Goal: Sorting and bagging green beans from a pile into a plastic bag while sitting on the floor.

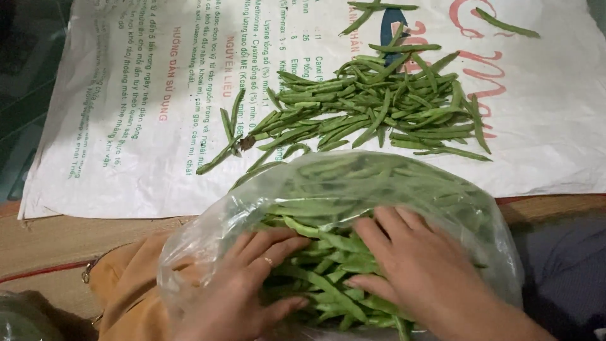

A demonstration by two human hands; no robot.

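A clear plastic bag [208,233] full of green beans [322,252] sits in front of me. My left hand [249,284] lies inside the bag's mouth with fingers spread over the beans; a ring shows on one finger. My right hand [410,259] rests flat on the beans in the bag, fingers apart and pointing left. Neither hand is closed around a bean. Beyond the bag, a loose pile of green beans [379,107] lies on a white printed sack [126,126] spread flat.
A few stray beans [227,136] lie left of the pile, and others [505,24] near the sack's far edge. A blue object [392,25] sits partly under beans at the top. An orange-brown cloth [126,278] with a zipper lies under the bag, on a woven mat [63,237].
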